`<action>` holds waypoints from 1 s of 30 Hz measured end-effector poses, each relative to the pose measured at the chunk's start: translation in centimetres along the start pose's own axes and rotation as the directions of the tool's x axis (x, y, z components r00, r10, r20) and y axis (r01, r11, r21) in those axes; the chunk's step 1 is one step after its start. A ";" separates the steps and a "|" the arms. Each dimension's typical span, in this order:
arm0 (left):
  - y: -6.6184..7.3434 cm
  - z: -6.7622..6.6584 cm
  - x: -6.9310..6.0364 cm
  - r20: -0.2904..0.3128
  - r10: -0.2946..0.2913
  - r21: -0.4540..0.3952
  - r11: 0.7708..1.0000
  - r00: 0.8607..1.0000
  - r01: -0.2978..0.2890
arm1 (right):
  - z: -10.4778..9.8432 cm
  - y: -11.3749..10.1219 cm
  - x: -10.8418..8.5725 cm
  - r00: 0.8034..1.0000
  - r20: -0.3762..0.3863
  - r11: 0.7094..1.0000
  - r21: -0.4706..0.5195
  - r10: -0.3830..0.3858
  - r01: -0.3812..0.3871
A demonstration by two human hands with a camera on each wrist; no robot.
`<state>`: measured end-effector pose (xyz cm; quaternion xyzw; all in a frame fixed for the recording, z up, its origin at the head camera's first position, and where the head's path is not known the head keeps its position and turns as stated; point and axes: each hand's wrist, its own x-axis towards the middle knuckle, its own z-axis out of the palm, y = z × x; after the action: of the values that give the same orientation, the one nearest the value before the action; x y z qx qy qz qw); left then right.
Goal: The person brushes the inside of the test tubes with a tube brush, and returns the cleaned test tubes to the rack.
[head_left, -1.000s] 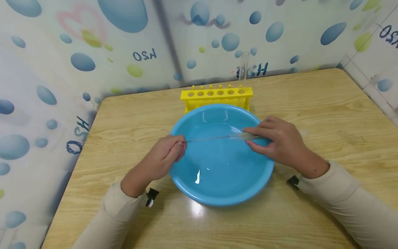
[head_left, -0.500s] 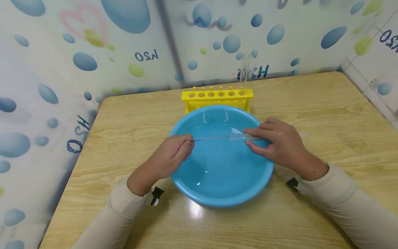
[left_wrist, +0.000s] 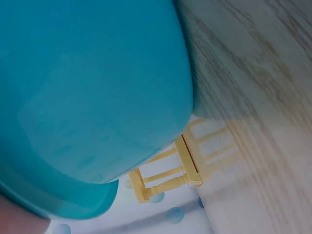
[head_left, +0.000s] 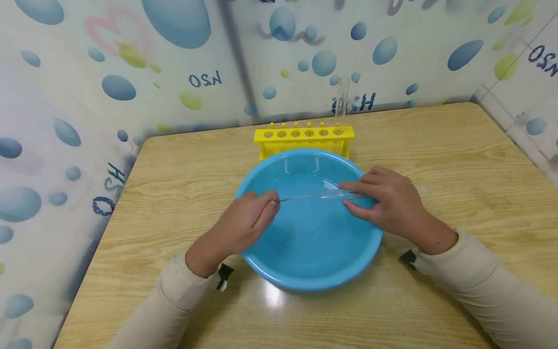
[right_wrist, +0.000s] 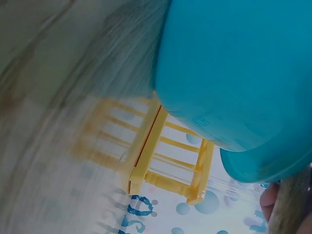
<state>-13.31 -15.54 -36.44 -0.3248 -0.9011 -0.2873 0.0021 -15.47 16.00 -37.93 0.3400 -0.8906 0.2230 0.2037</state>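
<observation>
In the head view my left hand (head_left: 244,222) grips one end of a test tube brush by its thin wire stem (head_left: 301,197). That stem runs rightward into a clear glass test tube (head_left: 332,194). My right hand (head_left: 392,202) pinches the tube between thumb and fingers, lying almost level. The brush's bristles cannot be made out inside the glass. Both hands are over a round blue basin (head_left: 311,282), which appears to hold water. In the left wrist view the basin's outer wall (left_wrist: 97,87) fills much of the picture; a bit of hand shows at the lower left.
Behind the basin stands a yellow test tube rack (head_left: 303,133) with a row of holes. Another clear test tube (head_left: 342,97) stands upright at its right end. The wooden table (head_left: 192,169) meets a patterned wall (head_left: 165,87) at the back.
My left hand has moved to the right, closer to my right hand. Less of the wire stem shows outside the tube. My right hand has stayed nearly in place.
</observation>
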 end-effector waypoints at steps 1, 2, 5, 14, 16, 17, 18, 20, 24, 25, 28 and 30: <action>0.0 0.0 0.0 -0.002 0.006 0.011 1.000 1.000 -0.006 | 0.0 0.0 0.0 1.000 0.002 1.000 0.002 -0.007 0.007; 0.0 0.0 0.0 -0.003 0.010 0.019 1.000 1.000 -0.010 | 0.0 0.0 0.1 1.000 0.005 1.000 0.003 -0.017 0.017; 0.0 0.0 0.0 0.002 0.013 0.019 1.000 1.000 -0.013 | 0.0 0.0 0.2 0.999 0.018 0.999 0.004 -0.047 0.047; 0.0 0.0 -0.1 0.009 0.006 0.015 1.000 1.000 -0.007 | -0.7 -0.3 1.0 0.990 0.122 0.997 -0.011 -0.071 0.073; 0.0 0.0 -0.1 0.009 0.006 0.017 1.000 1.000 -0.006 | -0.8 -0.4 1.1 0.988 0.144 0.998 -0.018 -0.056 0.060; 0.0 0.0 -0.1 0.010 0.003 0.016 1.000 1.000 -0.004 | -0.8 -0.5 1.2 0.987 0.155 0.998 -0.022 -0.047 0.051; 0.0 0.0 -0.1 0.011 0.001 0.014 1.000 1.000 -0.001 | -0.8 -0.6 1.3 0.986 0.164 0.999 -0.024 -0.038 0.043; 0.0 0.0 -0.1 0.013 -0.006 0.008 1.000 1.000 0.005 | -0.9 -0.8 1.4 0.983 0.184 0.999 -0.031 -0.022 0.028; -0.1 0.1 -0.1 0.012 -0.007 -0.002 1.000 1.000 0.007 | -0.9 -1.0 1.7 0.980 0.198 0.999 -0.031 -0.022 0.029; -0.1 0.1 -0.1 0.010 -0.004 -0.004 1.000 1.000 0.004 | -0.8 -1.1 1.7 0.980 0.197 0.999 -0.029 -0.028 0.035; -0.1 0.1 0.0 0.005 0.002 -0.009 1.000 1.000 -0.002 | -0.7 -1.3 1.9 0.980 0.191 0.998 -0.023 -0.048 0.054; -0.1 0.0 0.0 0.006 0.000 -0.015 1.000 1.000 0.001 | -0.6 -1.5 2.1 0.980 0.192 0.998 -0.018 -0.056 0.060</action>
<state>-13.32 -15.57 -36.52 -0.3255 -0.8989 -0.2933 -0.0033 -15.73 14.27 -35.95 0.3834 -0.8982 0.1729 0.1277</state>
